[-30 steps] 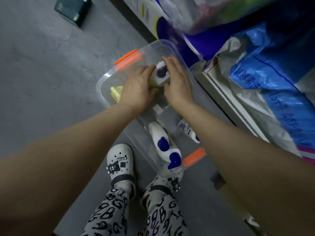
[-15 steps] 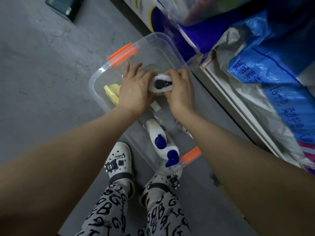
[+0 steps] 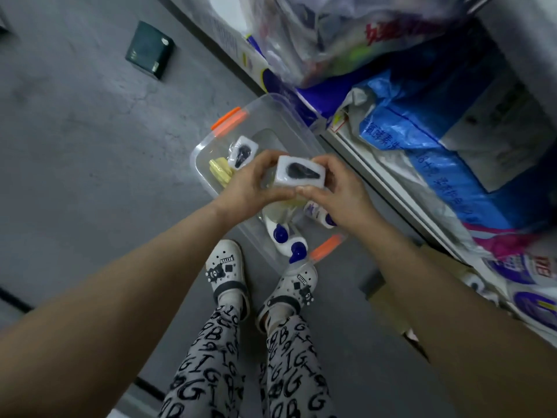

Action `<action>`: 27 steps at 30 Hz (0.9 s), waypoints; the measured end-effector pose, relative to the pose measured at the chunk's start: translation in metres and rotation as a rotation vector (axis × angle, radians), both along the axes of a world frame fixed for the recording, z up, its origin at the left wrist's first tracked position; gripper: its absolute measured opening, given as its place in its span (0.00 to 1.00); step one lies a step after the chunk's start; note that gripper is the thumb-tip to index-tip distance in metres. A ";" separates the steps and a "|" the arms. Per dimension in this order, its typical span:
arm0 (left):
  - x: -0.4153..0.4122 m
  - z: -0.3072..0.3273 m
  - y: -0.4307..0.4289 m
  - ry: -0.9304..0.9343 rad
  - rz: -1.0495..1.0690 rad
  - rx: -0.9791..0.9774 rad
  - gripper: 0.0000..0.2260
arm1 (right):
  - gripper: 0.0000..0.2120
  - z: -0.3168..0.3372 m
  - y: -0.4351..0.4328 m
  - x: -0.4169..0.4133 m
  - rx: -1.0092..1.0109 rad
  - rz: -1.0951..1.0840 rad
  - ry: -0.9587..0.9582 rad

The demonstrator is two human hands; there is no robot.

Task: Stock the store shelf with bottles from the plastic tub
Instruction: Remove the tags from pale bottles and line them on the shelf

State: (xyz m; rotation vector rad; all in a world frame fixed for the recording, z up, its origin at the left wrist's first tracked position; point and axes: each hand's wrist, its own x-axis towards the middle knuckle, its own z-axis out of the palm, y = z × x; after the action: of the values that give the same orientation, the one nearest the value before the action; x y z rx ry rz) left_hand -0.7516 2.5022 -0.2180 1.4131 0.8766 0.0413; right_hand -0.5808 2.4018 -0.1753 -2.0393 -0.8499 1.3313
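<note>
A person's left hand [image 3: 250, 188] and right hand [image 3: 342, 193] share a curled grip on a white, dark-capped plastic bottle [image 3: 301, 175] above a clear orange-latched plastic tub [image 3: 272, 100].

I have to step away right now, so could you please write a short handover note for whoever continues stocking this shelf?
Hands: left hand and right hand both grip one white-topped bottle, held over the clear tub on the floor.
In the tub: a matching bottle, a yellow item, blue-capped white bottles.
Done: one bottle in hand, not yet shelved.
Left: set it on the shelf to the right, then move the remaining bottles.
</note>
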 end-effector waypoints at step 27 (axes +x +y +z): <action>0.027 0.427 0.012 -0.180 0.209 -0.023 0.19 | 0.28 0.395 -0.008 -0.038 0.279 -0.448 0.343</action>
State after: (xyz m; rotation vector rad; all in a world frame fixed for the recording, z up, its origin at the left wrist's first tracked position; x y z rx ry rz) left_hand -0.7244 2.5139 0.2088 1.2708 0.8677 0.3115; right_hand -0.6192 2.3938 0.2195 -1.5997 -0.3691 1.1818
